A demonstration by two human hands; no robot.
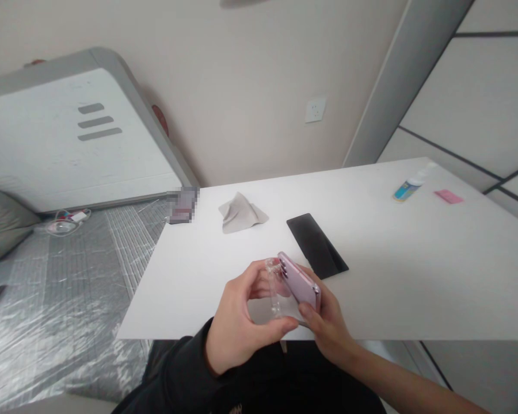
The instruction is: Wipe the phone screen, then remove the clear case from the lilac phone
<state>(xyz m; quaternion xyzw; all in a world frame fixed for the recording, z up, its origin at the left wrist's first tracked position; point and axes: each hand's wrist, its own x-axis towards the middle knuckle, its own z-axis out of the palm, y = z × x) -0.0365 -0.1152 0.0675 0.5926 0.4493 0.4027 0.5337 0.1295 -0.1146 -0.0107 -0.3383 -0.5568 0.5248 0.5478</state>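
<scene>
My left hand (pixel 242 313) grips a clear phone case (pixel 275 290) by its edges, thumb below and fingers above. In my right hand (pixel 328 328) is a pink smartphone (pixel 301 282), tilted, with its camera lenses facing the case. The phone's left side lies close against the case; whether part of it sits inside the case I cannot tell. Both are held above the front edge of the white table (pixel 190 276). Just beyond my right hand a flat black rectangular sheet (pixel 317 244) lies on the tabletop.
A crumpled grey cloth (pixel 242 213) lies toward the back left of the table. At the far right are a spray bottle (pixel 410 185) lying on its side and a small pink piece (pixel 448 196). A blurred-out object (pixel 183 205) is at the left back corner. The wall bounds the back.
</scene>
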